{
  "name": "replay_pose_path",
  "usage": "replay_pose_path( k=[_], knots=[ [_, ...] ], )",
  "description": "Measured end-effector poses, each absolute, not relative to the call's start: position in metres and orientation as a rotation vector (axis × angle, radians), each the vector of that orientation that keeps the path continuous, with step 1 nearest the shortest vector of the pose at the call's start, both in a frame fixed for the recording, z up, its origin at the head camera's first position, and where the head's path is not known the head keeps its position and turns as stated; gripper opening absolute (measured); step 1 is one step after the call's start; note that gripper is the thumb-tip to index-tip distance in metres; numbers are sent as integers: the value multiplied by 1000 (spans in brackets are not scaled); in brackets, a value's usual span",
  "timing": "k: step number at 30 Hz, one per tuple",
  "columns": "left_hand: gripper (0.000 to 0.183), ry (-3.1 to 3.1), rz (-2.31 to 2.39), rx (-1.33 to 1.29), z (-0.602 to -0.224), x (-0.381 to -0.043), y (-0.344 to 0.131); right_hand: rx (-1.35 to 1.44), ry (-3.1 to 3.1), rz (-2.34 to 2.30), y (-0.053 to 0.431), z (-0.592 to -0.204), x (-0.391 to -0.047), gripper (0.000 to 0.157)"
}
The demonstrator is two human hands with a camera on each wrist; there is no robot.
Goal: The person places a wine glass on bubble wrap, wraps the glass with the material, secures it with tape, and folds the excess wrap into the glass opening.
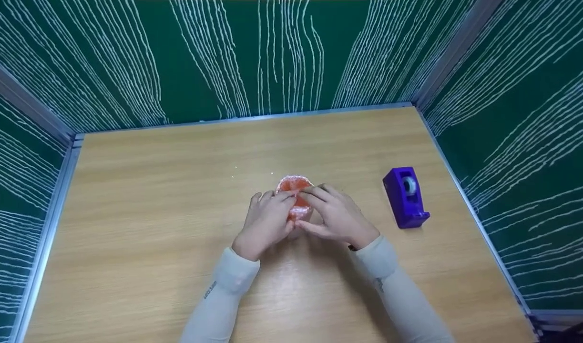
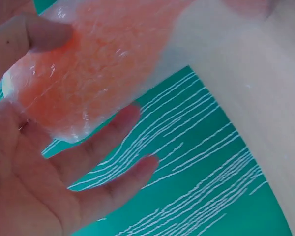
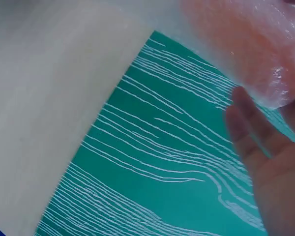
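Observation:
An orange-red object in clear bubble wrap (image 1: 293,183) is between my two hands near the middle of the table. My left hand (image 1: 266,220) holds its left side; in the left wrist view the thumb presses on the shiny wrap (image 2: 105,64), with two fingers stretched out below it. On the other side, my right hand (image 1: 338,215) pinches the wrap between fingers and thumb. The right wrist view shows the wrapped object (image 3: 250,44) above partly straight fingers. What exactly lies inside the wrap cannot be made out.
A purple tape dispenser (image 1: 404,197) with a roll of clear tape stands on the right of the wooden table (image 1: 153,200). A few tiny white specks lie beyond the hands. Green panels (image 1: 196,95) with wavy white lines border the table at the back and sides.

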State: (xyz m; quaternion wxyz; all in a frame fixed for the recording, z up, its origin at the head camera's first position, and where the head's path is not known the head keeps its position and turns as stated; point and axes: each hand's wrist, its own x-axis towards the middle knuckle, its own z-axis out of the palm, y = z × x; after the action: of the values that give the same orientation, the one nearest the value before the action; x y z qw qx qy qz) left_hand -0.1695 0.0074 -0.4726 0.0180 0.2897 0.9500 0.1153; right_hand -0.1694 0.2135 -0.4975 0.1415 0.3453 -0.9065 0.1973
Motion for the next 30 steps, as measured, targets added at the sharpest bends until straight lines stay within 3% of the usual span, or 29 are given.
replay_pose_path(
  k=[3, 7, 9, 14, 18, 23, 28, 30],
  knots=[
    [55, 2964, 288, 931, -472, -170, 8, 1023, -2777, 463, 210, -487, -173, 70],
    [63, 3011, 327, 1025, -477, -167, 7, 1065, -2965, 373, 204, -474, -181, 65],
    [59, 3010, 399, 1059, -479, -166, 6, 1079, -3027, 341, 201, -470, -184, 57],
    [24, 2922, 479, 1002, -472, -172, 10, 1112, -3062, 320, 195, -467, -187, 31],
    [29, 2854, 460, 944, -468, -181, 13, 1157, -3012, 339, 190, -469, -190, 13],
    [37, 2854, 487, 920, -470, -185, 15, 1238, -2971, 365, 191, -471, -193, 11],
    [32, 2863, 487, 1031, -473, -183, 14, 1311, -2834, 384, 197, -476, -193, 12],
    [29, 2852, 455, 1092, -472, -183, 11, 1293, -2748, 386, 200, -480, -191, 19]
  ],
)
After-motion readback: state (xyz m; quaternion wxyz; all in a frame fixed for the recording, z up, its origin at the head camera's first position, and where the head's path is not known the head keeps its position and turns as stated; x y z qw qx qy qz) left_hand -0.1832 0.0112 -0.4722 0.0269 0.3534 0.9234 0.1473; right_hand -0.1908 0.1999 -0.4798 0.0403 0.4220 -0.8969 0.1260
